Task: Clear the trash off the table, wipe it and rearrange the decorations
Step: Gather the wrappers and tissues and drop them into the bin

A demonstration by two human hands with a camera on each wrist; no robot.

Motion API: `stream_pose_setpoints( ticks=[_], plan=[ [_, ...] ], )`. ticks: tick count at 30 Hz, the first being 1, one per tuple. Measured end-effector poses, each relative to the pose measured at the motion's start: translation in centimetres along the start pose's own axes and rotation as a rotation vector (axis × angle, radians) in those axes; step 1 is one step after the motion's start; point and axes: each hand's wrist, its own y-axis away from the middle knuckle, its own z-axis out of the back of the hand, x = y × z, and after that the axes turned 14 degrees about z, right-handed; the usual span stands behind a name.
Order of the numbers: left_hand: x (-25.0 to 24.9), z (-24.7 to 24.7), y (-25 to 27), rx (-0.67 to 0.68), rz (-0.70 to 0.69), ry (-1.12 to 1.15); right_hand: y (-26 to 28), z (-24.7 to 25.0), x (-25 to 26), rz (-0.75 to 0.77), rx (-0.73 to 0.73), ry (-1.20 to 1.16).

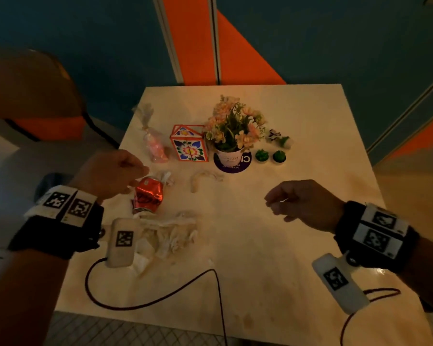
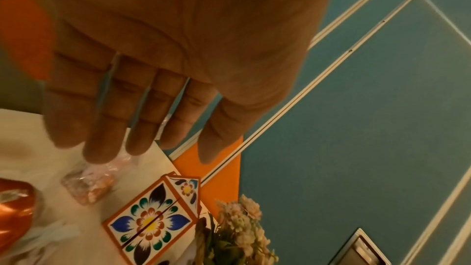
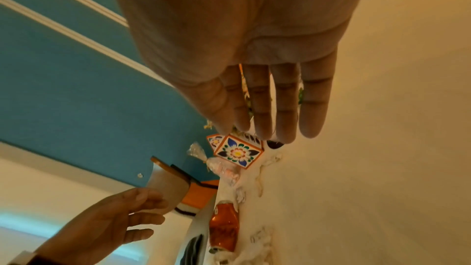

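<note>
While the crushed red can (image 1: 148,196) lies just beside it, the left hand (image 1: 110,174) is kept loose and empty; nothing is held by the right hand (image 1: 303,203), well apart from the can.

Near half and right side of table open; clutter sits left and along the far row

Bare table (image 1: 273,258) between the hands and at right gives open passage. Left side blocked: crushed red can (image 1: 148,194) just beside left hand (image 1: 110,174), crumpled tissues (image 1: 170,233) below it, a paper scrap (image 1: 203,179) mid-table. Far row stands tight: candy bag (image 1: 156,146), floral box (image 1: 189,144) touching or just beside flower pot (image 1: 231,136), then two small green plants (image 1: 270,156). Red cable (image 1: 160,299) loops across the near edge. Right hand (image 1: 303,203) hovers over bare surface
</note>
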Motion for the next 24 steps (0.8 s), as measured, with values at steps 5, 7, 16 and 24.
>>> stream_pose_setpoints(
  ticks=[5, 7, 16, 24],
  plan=[
    [2.2, -0.4, -0.6, 0.121, 0.104, -0.218, -2.9, -2.4, 0.4, 0.062, 0.072, 0.061],
    [3.2, -0.5, -1.6, 0.049, 0.11, -0.319, -3.8, -3.7, 0.5, 0.071, 0.107, 0.094],
    [4.4, -2.9, -6.7, -0.05, 0.026, -0.525, -7.6, -10.5, 0.7, 0.036, 0.301, 0.372],
    [4.2, -3.8, -11.0, 0.015, -0.022, -0.555, -11.5, -18.0, 0.3, 0.137, 0.391, 0.608]
  ],
)
